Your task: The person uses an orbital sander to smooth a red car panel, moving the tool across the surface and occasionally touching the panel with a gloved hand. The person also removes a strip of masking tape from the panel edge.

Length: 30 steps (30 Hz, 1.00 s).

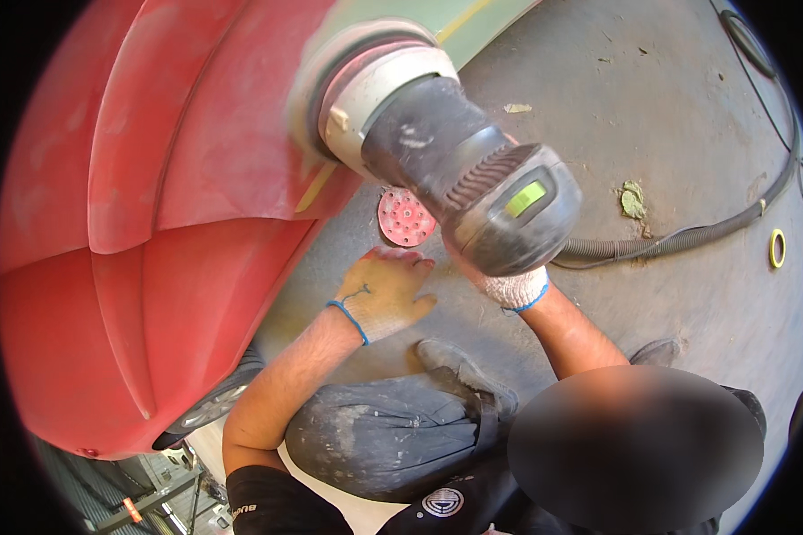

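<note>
My right hand [517,287], in a white knit glove with a blue cuff, holds a grey and white disc sander [424,134] from beneath. The sander's body hides most of its fingers. The sander's round pad rests against a red car panel [241,134], beside a pale green patch [500,16] with a yellow stripe. My left hand [388,292], in a dusty yellowish glove with reddened fingertips, hovers apart from the sander, thumb out and nothing seen in it. Just beyond its fingers is a round red sanding disc [407,217] with holes, partly covered by the sander.
A ribbed hose [687,241] with a thin cable runs from the sander across the grey floor [580,116] to the right. A yellow ring-shaped roll [778,249] and a dry leaf [632,200] lie there. A car wheel [214,406] shows at lower left, near my bent leg [375,437].
</note>
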Each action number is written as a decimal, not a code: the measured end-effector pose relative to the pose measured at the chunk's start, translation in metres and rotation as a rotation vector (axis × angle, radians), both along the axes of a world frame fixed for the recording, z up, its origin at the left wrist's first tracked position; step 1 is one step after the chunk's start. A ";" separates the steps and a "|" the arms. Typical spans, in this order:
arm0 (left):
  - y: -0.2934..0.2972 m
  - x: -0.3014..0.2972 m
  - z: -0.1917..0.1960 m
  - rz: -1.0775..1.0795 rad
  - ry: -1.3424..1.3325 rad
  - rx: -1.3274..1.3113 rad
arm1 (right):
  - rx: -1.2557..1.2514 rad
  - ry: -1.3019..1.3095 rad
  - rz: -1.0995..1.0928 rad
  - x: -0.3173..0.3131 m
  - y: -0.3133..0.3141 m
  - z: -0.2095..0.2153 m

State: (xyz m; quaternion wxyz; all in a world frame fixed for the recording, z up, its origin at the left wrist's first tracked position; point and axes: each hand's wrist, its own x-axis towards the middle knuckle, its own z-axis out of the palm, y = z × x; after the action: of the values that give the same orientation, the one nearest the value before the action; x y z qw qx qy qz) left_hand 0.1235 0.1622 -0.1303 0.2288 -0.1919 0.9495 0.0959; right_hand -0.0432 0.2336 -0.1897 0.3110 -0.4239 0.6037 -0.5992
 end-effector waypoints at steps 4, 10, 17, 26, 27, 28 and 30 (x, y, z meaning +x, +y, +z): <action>-0.002 -0.002 -0.005 0.028 -0.169 0.044 | -0.062 0.440 -0.057 -0.009 0.002 -0.011; -0.005 -0.003 -0.004 0.011 -0.012 0.028 | -0.260 0.139 -0.148 0.002 -0.003 0.006; -0.003 0.001 -0.005 0.002 -0.039 0.024 | -0.353 0.010 -0.136 -0.008 -0.008 0.013; -0.005 -0.021 0.020 -0.041 -0.164 -0.006 | -0.054 0.414 -0.189 0.006 -0.005 -0.002; -0.004 -0.026 0.030 -0.058 -0.180 -0.017 | -0.060 0.377 -0.178 0.008 -0.004 -0.002; -0.004 -0.026 0.045 -0.087 -0.146 -0.055 | -0.075 0.351 -0.174 0.009 -0.007 0.000; 0.002 -0.032 0.082 -0.100 -0.045 -0.085 | -0.096 0.251 -0.145 0.003 -0.008 0.007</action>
State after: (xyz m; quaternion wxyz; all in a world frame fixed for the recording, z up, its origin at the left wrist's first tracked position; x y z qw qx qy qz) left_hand 0.0914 0.1644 -0.0480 0.2460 -0.1557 0.9559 0.0397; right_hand -0.0398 0.2257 -0.1822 0.1683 -0.4649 0.6375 -0.5908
